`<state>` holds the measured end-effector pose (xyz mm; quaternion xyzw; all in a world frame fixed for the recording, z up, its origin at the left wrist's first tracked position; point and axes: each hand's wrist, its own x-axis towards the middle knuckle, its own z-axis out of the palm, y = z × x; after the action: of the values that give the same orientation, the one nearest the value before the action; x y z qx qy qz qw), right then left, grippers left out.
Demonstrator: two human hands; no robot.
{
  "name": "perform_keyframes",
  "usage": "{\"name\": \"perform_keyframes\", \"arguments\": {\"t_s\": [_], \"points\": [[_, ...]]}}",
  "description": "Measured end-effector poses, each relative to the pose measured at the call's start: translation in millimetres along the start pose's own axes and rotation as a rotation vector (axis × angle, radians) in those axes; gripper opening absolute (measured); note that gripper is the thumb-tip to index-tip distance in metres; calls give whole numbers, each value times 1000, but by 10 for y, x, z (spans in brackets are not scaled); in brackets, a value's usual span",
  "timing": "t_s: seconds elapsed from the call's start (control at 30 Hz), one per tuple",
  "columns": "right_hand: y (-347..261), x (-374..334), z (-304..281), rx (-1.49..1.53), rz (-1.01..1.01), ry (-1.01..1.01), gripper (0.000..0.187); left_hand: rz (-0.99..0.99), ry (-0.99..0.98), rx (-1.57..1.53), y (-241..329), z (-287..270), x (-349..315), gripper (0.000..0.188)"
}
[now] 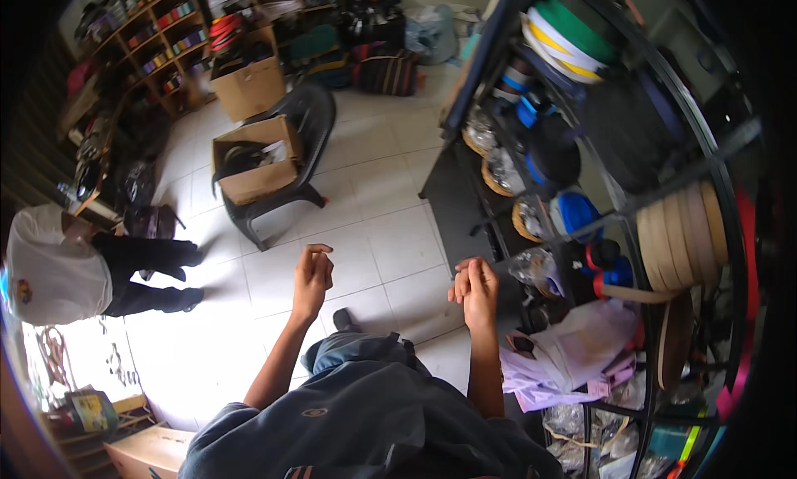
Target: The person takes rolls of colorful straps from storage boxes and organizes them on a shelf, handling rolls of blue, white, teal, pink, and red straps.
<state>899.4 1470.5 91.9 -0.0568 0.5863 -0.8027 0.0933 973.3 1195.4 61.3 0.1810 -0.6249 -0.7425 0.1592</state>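
Both arms are bent and hold my hands up in front of my body, above the tiled floor. My left hand (313,278) is loosely closed, its index finger crooked to the right, and nothing shows in it. My right hand (476,293) is curled into a loose fist, thumb on top, with no object visible in it. The two hands are well apart and touch nothing. Closest to the right hand is a dark metal rack (465,201). Ahead of the left hand stands a dark plastic chair (314,139) bearing an open cardboard box (264,184).
The rack holds beige strap rolls (677,238), green, white and yellow rolls (573,35), baskets and a lilac plastic bag (581,346). Another person (66,263) is at left. Shelves of thread spools (174,43), a second carton (249,89) and a striped bag (384,70) are farther off.
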Motion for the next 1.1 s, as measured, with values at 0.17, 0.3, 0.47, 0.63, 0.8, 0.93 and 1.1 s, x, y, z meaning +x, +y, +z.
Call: {"name": "perform_keyframes", "arguments": {"t_s": [0.17, 0.3, 0.47, 0.63, 0.8, 0.93, 1.1], "points": [[400, 468, 997, 2, 66, -154, 10, -128, 181, 95, 194, -877, 141, 40], [591, 783, 1732, 57, 150, -347, 11, -67, 336, -27, 136, -1578, 151, 44], [1033, 1176, 2445, 105, 192, -630, 15, 158, 724, -66, 249, -1815, 223, 33], [1405, 1479, 3168, 248, 265, -819, 15, -79, 761, -150, 130, -2471, 125, 38], [1668, 1981, 3753, 281, 355, -835, 10, -99, 840, -175, 290, -2726, 498, 32], [1777, 2400, 4221, 240, 491, -964, 12, 89, 1007, -151, 426, -2812, 1031, 20], [2072, 2822, 4839, 49, 573, -1080, 40, 126, 1075, -129, 264, -3175, 1206, 19]]}}
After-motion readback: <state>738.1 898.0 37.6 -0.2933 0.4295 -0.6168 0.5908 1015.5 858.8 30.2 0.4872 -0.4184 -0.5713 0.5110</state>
